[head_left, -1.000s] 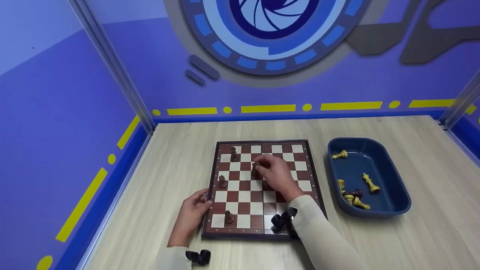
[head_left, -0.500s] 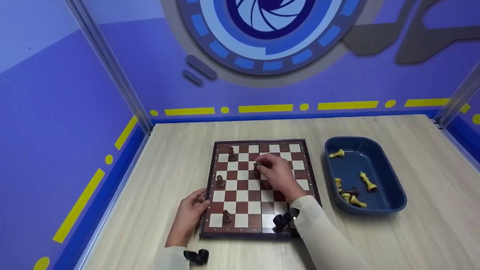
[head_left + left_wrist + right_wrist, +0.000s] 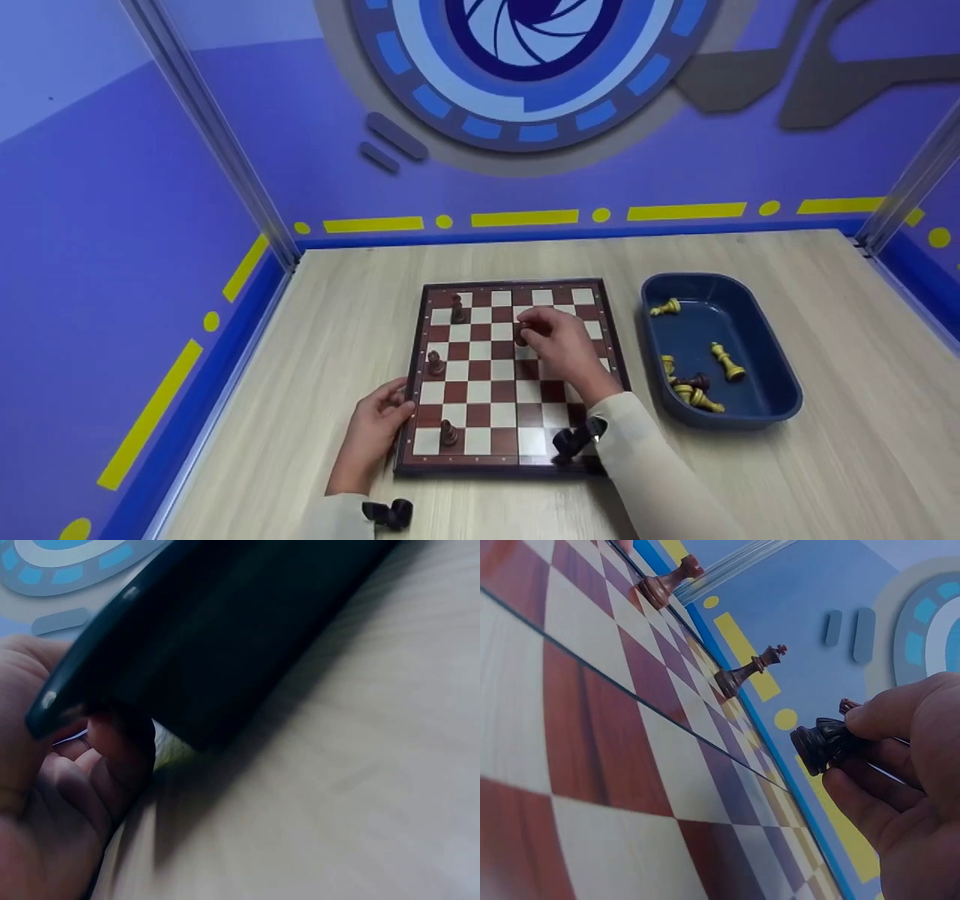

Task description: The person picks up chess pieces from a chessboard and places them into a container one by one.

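Note:
My right hand (image 3: 564, 345) pinches a dark chess piece (image 3: 821, 746) between thumb and fingers, just over the far middle of the chessboard (image 3: 491, 391). Its ridged round base shows in the right wrist view, while fingers cover much of its upper part. My left hand (image 3: 371, 427) grips the board's left rim, thumb at the top edge and fingers curled beneath it in the left wrist view. On the board's left side stand a dark king (image 3: 458, 309), another dark piece (image 3: 436, 364) and a third dark piece (image 3: 448, 433) near the front.
A dark blue bin (image 3: 784, 375) stands right of the board. Inside lie several yellow chess pieces (image 3: 727, 362) and one dark piece (image 3: 699, 381). Blue panel walls (image 3: 450, 180) close off the back and sides of the wooden table (image 3: 360, 300).
My right hand has moved slightly right across the board with the dark piece, past the centre seam. The left hand keeps its hold on the rim. The whole head view has shifted a little.

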`<action>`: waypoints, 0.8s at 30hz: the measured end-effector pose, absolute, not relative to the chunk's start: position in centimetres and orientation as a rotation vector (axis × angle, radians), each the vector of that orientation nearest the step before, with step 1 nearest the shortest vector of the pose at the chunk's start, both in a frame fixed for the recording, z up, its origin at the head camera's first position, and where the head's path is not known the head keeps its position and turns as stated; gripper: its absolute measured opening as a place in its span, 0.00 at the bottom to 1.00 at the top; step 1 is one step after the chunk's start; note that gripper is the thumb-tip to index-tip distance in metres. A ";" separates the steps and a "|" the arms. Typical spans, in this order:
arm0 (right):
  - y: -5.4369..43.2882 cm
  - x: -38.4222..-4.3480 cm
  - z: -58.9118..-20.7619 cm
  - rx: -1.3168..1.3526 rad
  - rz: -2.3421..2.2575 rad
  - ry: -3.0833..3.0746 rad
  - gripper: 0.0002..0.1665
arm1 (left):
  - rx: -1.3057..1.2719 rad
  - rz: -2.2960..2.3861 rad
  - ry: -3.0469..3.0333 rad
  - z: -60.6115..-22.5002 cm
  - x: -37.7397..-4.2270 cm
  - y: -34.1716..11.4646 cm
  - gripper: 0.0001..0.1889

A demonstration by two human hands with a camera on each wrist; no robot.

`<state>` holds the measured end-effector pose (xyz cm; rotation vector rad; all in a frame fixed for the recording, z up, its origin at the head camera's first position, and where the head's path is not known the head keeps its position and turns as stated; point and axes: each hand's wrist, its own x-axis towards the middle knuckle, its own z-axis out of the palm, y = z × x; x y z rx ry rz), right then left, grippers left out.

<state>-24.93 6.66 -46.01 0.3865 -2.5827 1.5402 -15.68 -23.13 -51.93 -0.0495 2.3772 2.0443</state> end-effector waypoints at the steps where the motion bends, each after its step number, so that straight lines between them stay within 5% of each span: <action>1: 6.8 -24.9 -46.0 0.385 1.535 -2.582 0.11 | -0.054 2.039 2.382 -51.9 -15.7 -23.1 0.26; 24: 9.3 -24.2 -44.6 0.388 1.528 -2.544 0.12 | -0.119 1.979 2.427 -51.7 -15.7 -22.9 0.26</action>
